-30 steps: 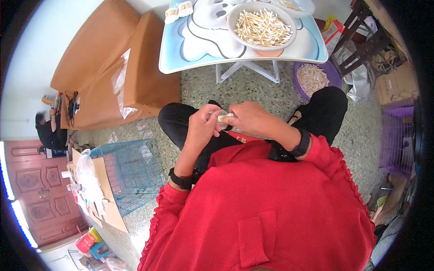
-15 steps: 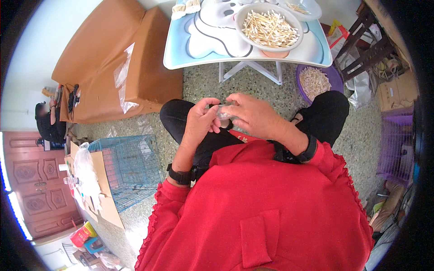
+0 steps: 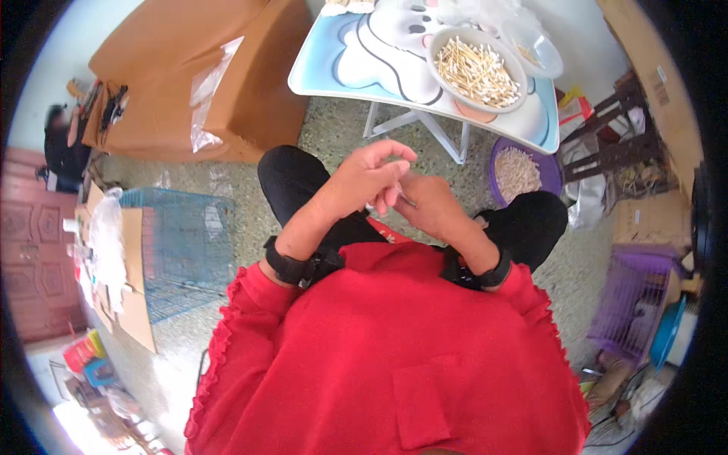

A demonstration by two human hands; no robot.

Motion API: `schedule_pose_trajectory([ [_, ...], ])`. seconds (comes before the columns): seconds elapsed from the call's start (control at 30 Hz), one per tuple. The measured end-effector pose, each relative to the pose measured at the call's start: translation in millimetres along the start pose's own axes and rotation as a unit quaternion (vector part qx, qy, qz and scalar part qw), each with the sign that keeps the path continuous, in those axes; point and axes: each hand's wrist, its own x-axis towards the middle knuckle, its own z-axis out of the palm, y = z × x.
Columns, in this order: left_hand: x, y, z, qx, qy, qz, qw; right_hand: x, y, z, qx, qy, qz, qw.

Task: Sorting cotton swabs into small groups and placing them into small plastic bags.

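Cotton swabs (image 3: 476, 72), loose in a pale bowl (image 3: 493, 109) on the worktop (image 3: 318, 72) and a purple basin (image 3: 551, 176) on the floor (image 3: 326, 127), plenty seemingly remaining, finished share unclear; left hand (image 3: 368, 176) close by right hand (image 3: 437, 206), either grip impossible to tell.

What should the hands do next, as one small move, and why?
Perhaps ease the left hand and right hand slightly apart before reaching toward the bowl of cotton swabs on the table: they are so close together that anything between them cannot be made out, so a clearer look seems worthwhile.
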Motion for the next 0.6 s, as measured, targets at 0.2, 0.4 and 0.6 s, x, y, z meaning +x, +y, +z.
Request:
schedule_pose_trajectory([
  [0.2,1.5,-20.7,-27.8,0.08,0.234,0.186,0.951,0.3,9.1,-6.0,0.311,0.041,0.18,0.932],
  [0.4,-10.9,-40.1,-20.2,-0.16,0.136,0.037,0.977,4.2,4.5,-14.2,0.4,0.072,0.159,0.899],
  [0.6,-2.3,-51.0,-18.3,-0.197,0.029,0.037,0.979,7.2,2.3,-8.7,0.371,0.102,0.102,0.917],
])
